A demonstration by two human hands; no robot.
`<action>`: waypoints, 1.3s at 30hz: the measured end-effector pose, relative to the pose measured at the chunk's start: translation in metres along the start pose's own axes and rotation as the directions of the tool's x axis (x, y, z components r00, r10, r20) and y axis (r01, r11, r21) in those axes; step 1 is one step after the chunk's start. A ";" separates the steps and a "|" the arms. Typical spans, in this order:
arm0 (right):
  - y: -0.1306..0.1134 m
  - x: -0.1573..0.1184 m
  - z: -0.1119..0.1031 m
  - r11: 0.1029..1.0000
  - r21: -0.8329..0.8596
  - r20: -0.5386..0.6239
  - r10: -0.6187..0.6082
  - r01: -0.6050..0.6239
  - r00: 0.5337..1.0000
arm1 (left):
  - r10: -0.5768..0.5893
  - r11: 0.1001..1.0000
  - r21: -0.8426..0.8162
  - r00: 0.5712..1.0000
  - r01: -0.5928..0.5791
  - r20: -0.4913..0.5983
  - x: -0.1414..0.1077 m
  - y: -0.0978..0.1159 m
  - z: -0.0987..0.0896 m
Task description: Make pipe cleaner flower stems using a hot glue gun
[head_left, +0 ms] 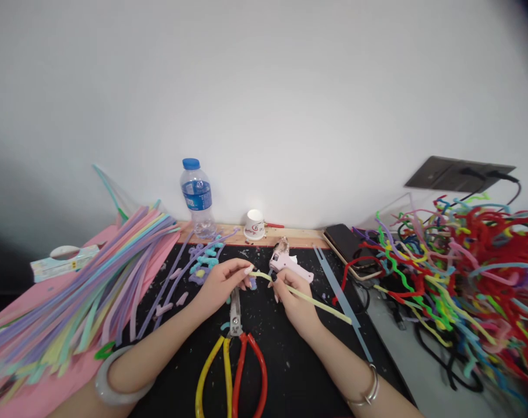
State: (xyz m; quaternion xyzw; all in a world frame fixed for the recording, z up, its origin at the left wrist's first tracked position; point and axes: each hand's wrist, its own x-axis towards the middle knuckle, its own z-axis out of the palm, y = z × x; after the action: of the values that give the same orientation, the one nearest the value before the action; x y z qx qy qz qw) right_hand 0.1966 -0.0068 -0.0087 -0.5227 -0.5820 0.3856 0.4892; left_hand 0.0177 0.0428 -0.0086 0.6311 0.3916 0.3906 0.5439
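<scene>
Between both hands runs a pale yellow pipe cleaner [320, 303], its long free end slanting down to the right. My left hand [227, 281] pinches its left tip between thumb and fingers. My right hand [294, 299] grips it a short way along. Just beyond the right hand lies a light purple glue gun [290, 264] with a dirty nozzle. Below the hands rest scissors [235, 325] with one yellow and one red handle, blades pointing away. Left of my left hand sit purple and turquoise pipe-cleaner pieces [205, 264] shaped together.
A bundle of pastel pipe cleaners [102, 278] covers the left side; a tangled colourful heap [477, 278] fills the right. At the back stand a water bottle [198, 197] and a paper cup [255, 224]. Glue sticks [340, 296] and a phone [351, 249] lie on the right.
</scene>
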 end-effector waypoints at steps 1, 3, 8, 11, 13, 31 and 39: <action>0.000 0.000 0.000 1.000 -0.003 -0.010 -0.002 0.002 1.000 | 0.011 1.000 0.024 1.000 -0.011 0.000 0.000 0.000 0.000; -0.002 0.000 0.001 1.000 -0.008 -0.013 -0.001 0.001 1.000 | 0.031 0.997 0.074 1.000 -0.030 -0.006 0.000 -0.001 -0.001; -0.003 -0.002 0.004 0.999 -0.033 0.003 0.004 -0.004 1.000 | 0.056 0.985 0.165 0.998 -0.052 -0.022 -0.001 -0.002 -0.003; -0.002 -0.002 0.003 0.999 -0.051 -0.002 -0.009 0.008 1.000 | 0.068 0.980 0.187 0.998 -0.064 -0.015 -0.001 -0.002 -0.003; -0.001 -0.002 0.002 0.998 -0.062 -0.004 -0.018 0.018 1.000 | 0.073 0.979 0.191 0.997 -0.070 -0.011 -0.001 -0.002 -0.003; 0.001 0.000 0.000 0.997 -0.075 -0.004 -0.036 0.035 0.999 | 0.077 0.970 0.230 0.997 -0.078 0.016 0.000 -0.002 -0.004; 0.000 -0.001 0.000 0.997 -0.070 -0.001 -0.020 0.020 1.000 | 0.076 0.971 0.225 0.997 -0.079 0.022 0.001 -0.001 -0.003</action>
State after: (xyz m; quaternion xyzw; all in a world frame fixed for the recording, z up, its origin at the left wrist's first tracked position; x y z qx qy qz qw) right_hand 0.1962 -0.0075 -0.0089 -0.5340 -0.6000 0.3593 0.4751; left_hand 0.0148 0.0448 -0.0087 0.7063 0.4049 0.3601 0.4556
